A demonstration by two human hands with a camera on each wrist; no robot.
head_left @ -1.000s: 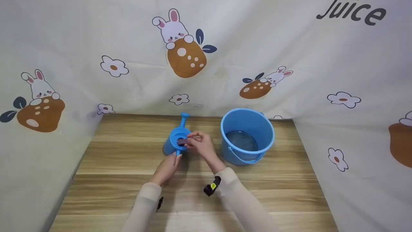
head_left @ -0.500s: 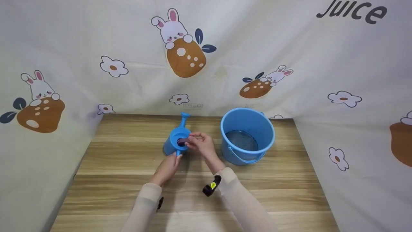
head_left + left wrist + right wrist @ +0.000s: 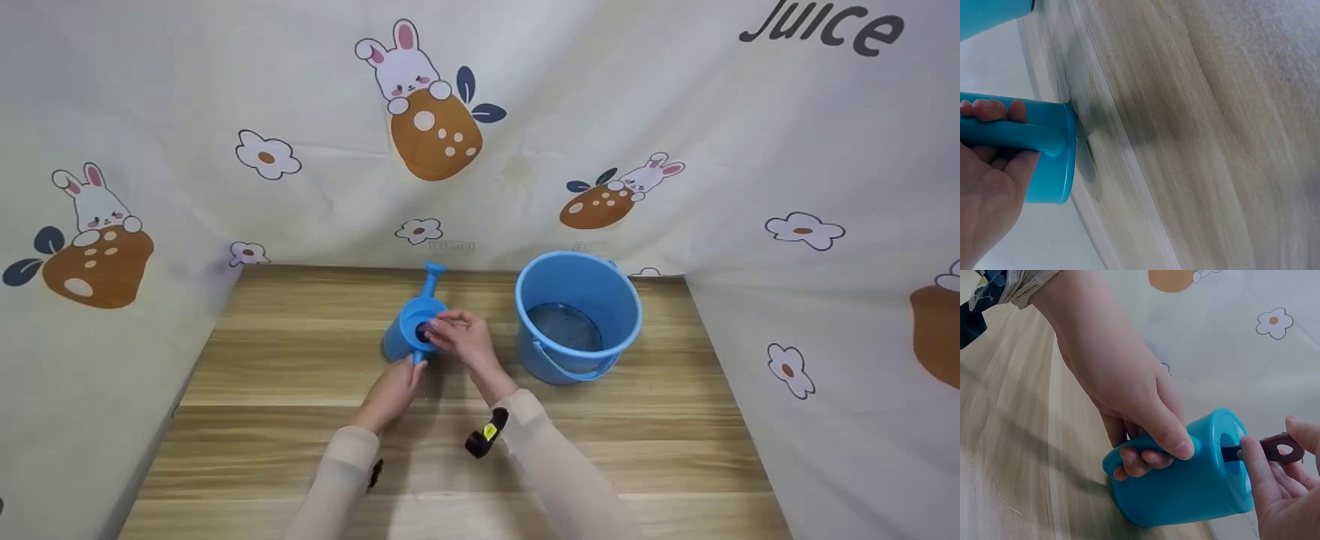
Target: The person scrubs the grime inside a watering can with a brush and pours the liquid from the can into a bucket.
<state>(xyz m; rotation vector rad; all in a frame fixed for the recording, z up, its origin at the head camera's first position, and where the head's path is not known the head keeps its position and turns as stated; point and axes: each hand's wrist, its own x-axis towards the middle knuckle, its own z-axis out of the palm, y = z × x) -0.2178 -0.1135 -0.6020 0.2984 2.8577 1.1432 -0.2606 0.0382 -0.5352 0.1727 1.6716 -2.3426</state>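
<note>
My left hand (image 3: 390, 390) grips the handle of a blue watering can (image 3: 401, 341). In the left wrist view my left hand's fingers (image 3: 994, 109) curl round that can handle (image 3: 1013, 135). Just over the can's round opening, my right hand (image 3: 465, 341) pinches a brown handle (image 3: 1283, 447) with an oval hole in its end. It looks like a brush handle; its dark neck runs into the opening, and its head is hidden inside. Whether the can's bottom rests fully on the table, I cannot tell.
A blue bucket (image 3: 577, 262) with dark, watery-looking contents stands right of the can, its bail hanging at the front. The can's spout (image 3: 431, 281) points toward the patterned curtain (image 3: 330, 202) behind the wooden table (image 3: 285, 450). Wet-looking patches (image 3: 1086, 160) show below the can.
My right hand has shifted slightly left and down at the can's opening, and less of the brown handle shows. My left hand and the can stay nearly in place.
</note>
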